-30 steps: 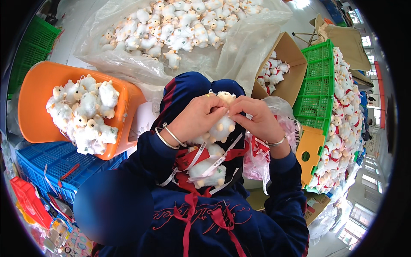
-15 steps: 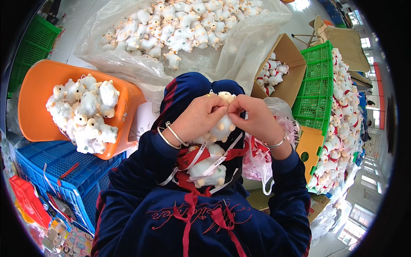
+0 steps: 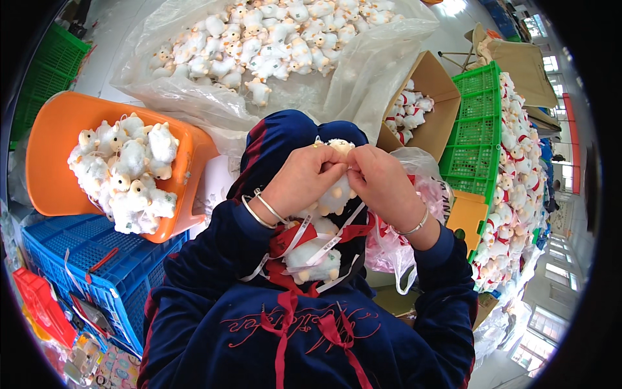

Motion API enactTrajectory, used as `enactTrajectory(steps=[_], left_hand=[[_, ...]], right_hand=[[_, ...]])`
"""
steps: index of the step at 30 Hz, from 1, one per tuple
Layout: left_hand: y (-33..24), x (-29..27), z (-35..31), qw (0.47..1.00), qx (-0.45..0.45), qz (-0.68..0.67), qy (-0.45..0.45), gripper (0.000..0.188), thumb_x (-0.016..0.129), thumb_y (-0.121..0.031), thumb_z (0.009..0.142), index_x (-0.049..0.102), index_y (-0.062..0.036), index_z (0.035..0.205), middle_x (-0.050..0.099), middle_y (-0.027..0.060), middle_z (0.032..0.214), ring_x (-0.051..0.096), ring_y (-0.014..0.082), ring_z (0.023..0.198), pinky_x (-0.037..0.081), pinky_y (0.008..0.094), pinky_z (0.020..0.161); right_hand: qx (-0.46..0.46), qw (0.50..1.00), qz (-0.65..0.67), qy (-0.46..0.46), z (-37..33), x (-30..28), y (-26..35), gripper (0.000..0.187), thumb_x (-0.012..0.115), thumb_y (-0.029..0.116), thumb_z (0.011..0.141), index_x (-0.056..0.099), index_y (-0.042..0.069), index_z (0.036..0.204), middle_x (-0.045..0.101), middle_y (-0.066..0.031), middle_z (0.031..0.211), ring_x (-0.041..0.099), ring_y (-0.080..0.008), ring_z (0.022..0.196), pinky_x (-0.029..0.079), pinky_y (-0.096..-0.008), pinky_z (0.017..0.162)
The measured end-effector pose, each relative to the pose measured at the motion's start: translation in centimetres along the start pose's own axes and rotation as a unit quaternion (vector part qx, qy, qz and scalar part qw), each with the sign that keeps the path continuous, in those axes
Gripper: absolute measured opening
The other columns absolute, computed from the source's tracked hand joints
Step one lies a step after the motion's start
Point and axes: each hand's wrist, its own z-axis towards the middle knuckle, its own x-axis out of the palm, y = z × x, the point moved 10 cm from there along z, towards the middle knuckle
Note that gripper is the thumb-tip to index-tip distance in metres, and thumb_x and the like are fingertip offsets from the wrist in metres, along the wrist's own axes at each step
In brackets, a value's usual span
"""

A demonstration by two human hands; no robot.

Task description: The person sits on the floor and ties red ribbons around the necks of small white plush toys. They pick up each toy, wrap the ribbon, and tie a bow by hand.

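Note:
On my lap lies a small white plush sheep (image 3: 335,198), its cream head pointing away from me. My left hand (image 3: 304,176) and my right hand (image 3: 381,178) meet at its neck. Both have thumb and forefinger pinched together, fingertips almost touching. Whatever is between the fingertips is too small or hidden to make out. Closer to my body rests another plush sheep (image 3: 312,264), among red ribbons (image 3: 283,275) and white printed strips (image 3: 322,251).
An orange bin (image 3: 48,152) of plush sheep stands left, beside a blue crate (image 3: 113,259). Ahead, more sheep lie heaped on plastic sheeting (image 3: 363,97). To the right are a cardboard box (image 3: 435,97), a green crate (image 3: 476,129), a pink-filled plastic bag (image 3: 395,253) and sheep with red neck ribbons (image 3: 512,194).
My right hand has turned slightly, and its fingertips have drawn closer to the left ones at the sheep's neck. My left hand has hardly moved.

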Motion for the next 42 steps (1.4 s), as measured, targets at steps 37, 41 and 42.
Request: enactTrajectory(steps=[37,41,42], left_hand=[[0.9,-0.1,-0.8,0.995,-0.007,-0.091,-0.026,0.013,0.066,-0.014,0.098,0.066,-0.0004,0.096,0.062,-0.002,0.082,0.053,0.0031,0.075,0.046,0.0231,0.068],[0.9,-0.4,-0.6,0.996,-0.005,-0.082,-0.022,0.013,0.067,-0.012,0.097,0.069,0.0013,0.096,0.065,0.0024,0.084,0.057,0.0079,0.076,0.048,0.0261,0.069],[0.9,-0.4,-0.6,0.996,-0.012,-0.082,-0.02,0.014,0.067,-0.011,0.096,0.07,0.0023,0.096,0.066,0.005,0.085,0.059,0.0103,0.076,0.049,0.0276,0.069]], right_hand=[[0.093,0.973,0.206,0.046,0.3,1.1,-2.2,0.008,0.069,0.005,0.088,0.065,0.0,0.093,0.063,-0.0103,0.077,0.062,-0.0198,0.067,0.051,-0.0312,0.064],[-0.015,0.996,0.054,-0.071,-0.4,-0.1,-0.1,0.011,0.071,0.002,0.085,0.065,0.003,0.094,0.066,-0.0112,0.089,0.064,-0.0285,0.078,0.052,-0.038,0.072],[-0.037,0.993,0.043,-0.099,-0.8,0.0,-0.1,0.013,0.072,0.002,0.084,0.066,0.004,0.095,0.067,-0.0111,0.092,0.064,-0.0304,0.082,0.052,-0.0394,0.074]])
